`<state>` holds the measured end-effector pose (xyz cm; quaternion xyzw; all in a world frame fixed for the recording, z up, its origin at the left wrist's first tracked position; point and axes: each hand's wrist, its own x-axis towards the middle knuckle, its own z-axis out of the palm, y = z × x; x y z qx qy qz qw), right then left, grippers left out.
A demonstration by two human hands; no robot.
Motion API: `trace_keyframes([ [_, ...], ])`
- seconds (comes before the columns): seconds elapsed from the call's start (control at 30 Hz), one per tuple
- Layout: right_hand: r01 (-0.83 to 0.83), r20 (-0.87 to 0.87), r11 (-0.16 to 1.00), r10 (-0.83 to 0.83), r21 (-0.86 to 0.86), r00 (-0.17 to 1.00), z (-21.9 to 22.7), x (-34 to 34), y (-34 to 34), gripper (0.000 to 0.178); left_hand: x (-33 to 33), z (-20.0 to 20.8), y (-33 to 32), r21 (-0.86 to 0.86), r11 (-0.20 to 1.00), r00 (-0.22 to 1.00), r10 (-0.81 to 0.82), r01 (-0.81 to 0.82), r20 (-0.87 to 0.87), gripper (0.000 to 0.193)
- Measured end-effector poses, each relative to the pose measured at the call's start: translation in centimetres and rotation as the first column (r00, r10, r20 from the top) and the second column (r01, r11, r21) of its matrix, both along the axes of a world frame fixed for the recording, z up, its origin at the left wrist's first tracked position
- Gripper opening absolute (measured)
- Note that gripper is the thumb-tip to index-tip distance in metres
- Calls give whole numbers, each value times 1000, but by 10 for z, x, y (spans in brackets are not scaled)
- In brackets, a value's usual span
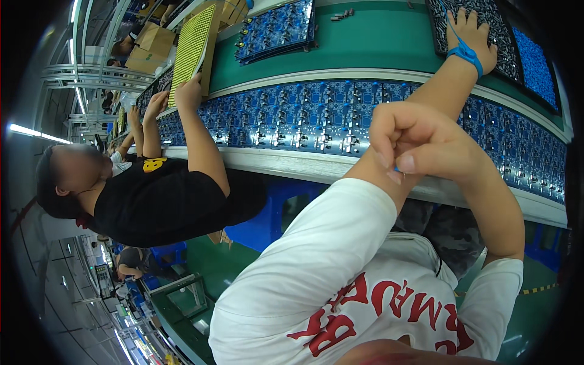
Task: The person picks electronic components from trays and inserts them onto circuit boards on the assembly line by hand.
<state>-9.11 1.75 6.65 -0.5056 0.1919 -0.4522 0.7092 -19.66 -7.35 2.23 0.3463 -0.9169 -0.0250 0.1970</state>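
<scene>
My left hand (471,39), with a blue wrist strap (465,55) on it, reaches across the bench with its fingers spread. It rests on a black tray (439,30) of small black and silver cylindrical parts. My right hand (426,140) is bent in over my left forearm, thumb and fingers pinched together. A small blue electronic component (397,168) with thin leads shows at those fingertips, mostly covered by them. Below both arms runs a row of blue circuit boards (292,115) fitted with metal and blue parts.
A bin of bright blue parts (535,68) adjoins the black tray. Stacked circuit boards (277,30) and loose grey cylinders (342,15) lie on the green bench top (377,42). To my left, a co-worker in black (164,201) holds a yellow dotted sheet (191,48). A blue stool (261,219) stands below.
</scene>
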Motion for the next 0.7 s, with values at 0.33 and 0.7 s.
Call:
trace_keyframes([
  [0.33, -54, 63, 998, 55, -17, 997, -11, 12, -7, 21, -18, -43, -30, -23, 998, 998, 58, -58, 22, 52],
  [0.7, -39, 62, 999, 40, -23, 997, -8, 9, -5, 20, -25, -46, -29, -65, 995, 997, 73, -73, -3, 50],
])
